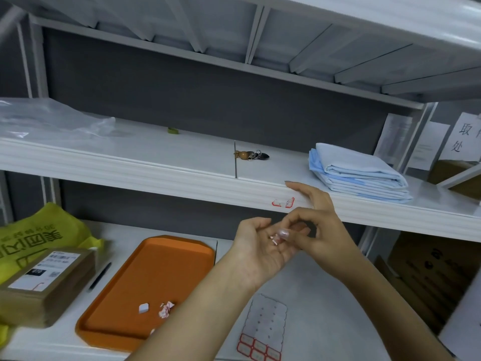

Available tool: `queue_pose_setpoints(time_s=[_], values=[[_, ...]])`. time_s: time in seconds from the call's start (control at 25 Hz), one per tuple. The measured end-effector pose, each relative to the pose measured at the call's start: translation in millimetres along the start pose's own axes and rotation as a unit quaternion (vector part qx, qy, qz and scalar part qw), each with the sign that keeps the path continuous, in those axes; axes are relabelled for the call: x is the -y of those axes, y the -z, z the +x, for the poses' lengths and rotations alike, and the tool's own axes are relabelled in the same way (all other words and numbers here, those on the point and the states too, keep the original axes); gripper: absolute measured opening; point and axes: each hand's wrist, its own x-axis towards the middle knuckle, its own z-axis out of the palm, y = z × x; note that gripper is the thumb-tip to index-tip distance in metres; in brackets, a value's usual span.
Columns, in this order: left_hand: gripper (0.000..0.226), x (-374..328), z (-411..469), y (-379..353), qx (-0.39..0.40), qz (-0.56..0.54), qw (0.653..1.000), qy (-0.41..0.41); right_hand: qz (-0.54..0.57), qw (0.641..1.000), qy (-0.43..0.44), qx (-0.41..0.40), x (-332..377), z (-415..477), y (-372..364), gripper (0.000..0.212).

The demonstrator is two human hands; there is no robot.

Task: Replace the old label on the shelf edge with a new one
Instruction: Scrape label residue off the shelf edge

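Two red-edged remnants of the old label [283,202] cling to the front edge of the middle shelf [156,175]. Just below them my left hand [257,246] lies palm up with small white and red label scraps [273,241] on it. My right hand [320,225] reaches over it from the right. Its thumb and forefinger pinch at a scrap on the left palm, while its other fingers spread up against the shelf edge. A sheet of new red-bordered labels [263,332] lies on the lower shelf, with several labels left at its near end.
An orange tray [125,295] on the lower shelf holds torn label bits [165,309]. A black pen [100,276], a cardboard parcel [44,282] and a yellow bag [44,230] lie to its left. Folded blue cloth [356,170] and keys [251,155] sit on the middle shelf.
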Motion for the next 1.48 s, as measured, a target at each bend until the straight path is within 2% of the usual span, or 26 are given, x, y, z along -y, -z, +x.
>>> queue_pose_setpoints(time_s=[0.16,0.32,0.52,0.76,1.0,1.2,1.36,1.48], values=[[0.052,1.2,-1.6,-6.6,0.029,-0.010,1.000,0.005,0.000,0.999,-0.007,0.051,1.7,-0.8,8.9,0.014],[0.045,0.9,-2.5,-10.8,0.030,-0.016,0.999,-0.005,-0.018,1.000,-0.004,-0.006,1.1,0.0,2.1,0.015],[0.044,0.3,-0.7,-4.7,0.027,-0.030,0.999,-0.005,-0.038,0.998,-0.004,-0.040,-0.4,0.7,-7.3,0.016],[0.039,2.9,2.4,1.6,0.012,-0.024,1.000,-0.002,-0.097,0.994,0.006,-0.040,-2.3,1.8,-11.4,0.022],[0.024,-0.2,1.5,-2.2,-0.010,-0.053,0.999,0.000,-0.056,0.997,0.021,-0.047,-6.9,5.1,-3.0,0.018],[0.024,-1.2,1.5,-5.4,-0.047,-0.068,0.996,-0.017,-0.102,0.991,0.039,-0.076,-6.3,8.7,-3.2,0.026],[0.023,-1.3,0.1,-5.7,-0.054,-0.038,0.998,-0.014,-0.049,0.986,0.025,-0.157,-14.2,13.2,-4.7,0.025],[0.029,-2.3,2.1,-3.7,-0.056,-0.030,0.998,-0.015,-0.129,0.962,0.070,-0.231,-23.0,20.1,-11.0,0.022]])
